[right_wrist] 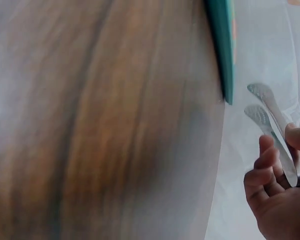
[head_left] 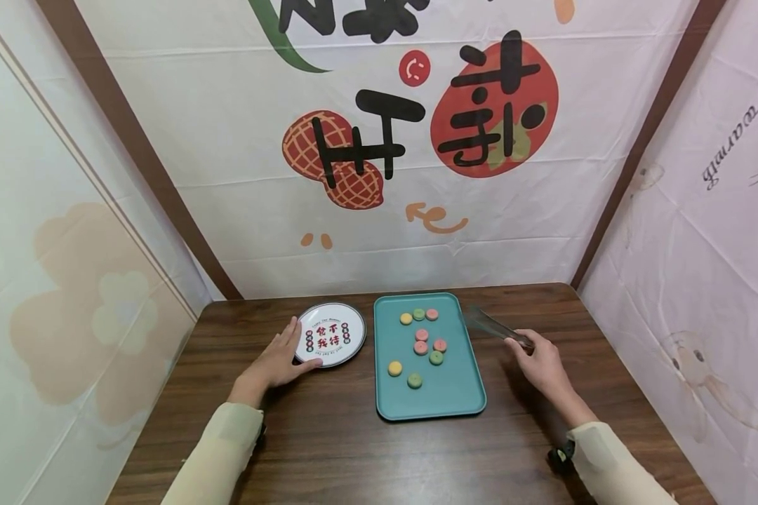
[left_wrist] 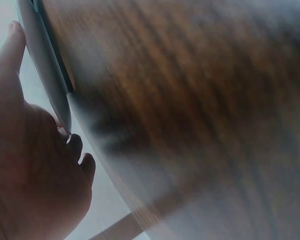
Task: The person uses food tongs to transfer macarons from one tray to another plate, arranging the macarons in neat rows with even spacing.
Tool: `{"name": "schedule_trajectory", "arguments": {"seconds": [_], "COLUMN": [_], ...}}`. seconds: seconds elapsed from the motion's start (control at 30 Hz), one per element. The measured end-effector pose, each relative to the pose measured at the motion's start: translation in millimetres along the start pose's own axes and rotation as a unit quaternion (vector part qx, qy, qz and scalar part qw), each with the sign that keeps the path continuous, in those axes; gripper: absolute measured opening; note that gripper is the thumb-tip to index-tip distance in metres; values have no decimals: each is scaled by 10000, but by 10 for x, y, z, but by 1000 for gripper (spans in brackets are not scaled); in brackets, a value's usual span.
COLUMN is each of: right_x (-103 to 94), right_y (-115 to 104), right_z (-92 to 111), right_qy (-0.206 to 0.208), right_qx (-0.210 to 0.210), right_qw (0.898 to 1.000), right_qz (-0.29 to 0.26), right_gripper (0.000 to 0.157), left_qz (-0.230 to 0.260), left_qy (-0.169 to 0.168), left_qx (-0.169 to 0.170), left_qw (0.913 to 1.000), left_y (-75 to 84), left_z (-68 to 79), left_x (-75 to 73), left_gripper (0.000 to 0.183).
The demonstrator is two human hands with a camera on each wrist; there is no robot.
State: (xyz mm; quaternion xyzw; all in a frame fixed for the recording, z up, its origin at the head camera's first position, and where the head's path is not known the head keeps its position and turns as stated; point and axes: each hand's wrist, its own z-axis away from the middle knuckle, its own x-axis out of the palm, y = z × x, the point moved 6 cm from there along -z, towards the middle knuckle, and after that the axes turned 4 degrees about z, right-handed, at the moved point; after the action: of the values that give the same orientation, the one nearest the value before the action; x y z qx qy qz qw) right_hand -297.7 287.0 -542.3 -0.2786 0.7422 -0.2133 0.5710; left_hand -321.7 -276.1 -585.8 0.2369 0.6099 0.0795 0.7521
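Note:
My left hand (head_left: 278, 359) holds the rim of a round white plate (head_left: 354, 324) with dark and red lettering. Its thumb lies along the near rim and its fingers touch the left side; the left wrist view shows the plate (left_wrist: 45, 60) edge-on. To the right, my right hand (head_left: 541, 359) grips a pair of clear tongs (head_left: 495, 324). In the right wrist view the tongs' (right_wrist: 272, 117) two tips stand apart with nothing between them. Between the hands lies a teal tray (head_left: 429, 400) bearing several pink, green and yellow macarons (head_left: 421, 347).
A brown wood-grain table (head_left: 328, 442) carries everything. Behind it hangs a white printed cloth (head_left: 240, 210), with further cloth panels rising on the left and right sides. The tongs' tips hover beside the tray's right edge.

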Motion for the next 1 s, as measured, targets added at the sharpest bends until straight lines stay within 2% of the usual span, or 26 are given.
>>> {"name": "schedule_trajectory", "arguments": {"seconds": [0.3,0.77,1.0], "right_x": [131,296,416], "right_y": [-20,-224,-369], "right_z": [-29,-108,-190], "right_qy": [-567,-812,-946], "right_qx": [-235,-620,-714], "right_qw": [9977,9935,9916], "right_qz": [-289,-497,-509], "right_gripper": [35,32,36], "left_qz": [-26,107,30], "left_qy": [21,95,26], "left_qx": [5,163,47], "left_qw": [10000,9998,10000], "left_y": [37,89,104], "left_z": [27,54,41], "left_x": [-17,-51,-60], "left_gripper": [124,125,123]}}
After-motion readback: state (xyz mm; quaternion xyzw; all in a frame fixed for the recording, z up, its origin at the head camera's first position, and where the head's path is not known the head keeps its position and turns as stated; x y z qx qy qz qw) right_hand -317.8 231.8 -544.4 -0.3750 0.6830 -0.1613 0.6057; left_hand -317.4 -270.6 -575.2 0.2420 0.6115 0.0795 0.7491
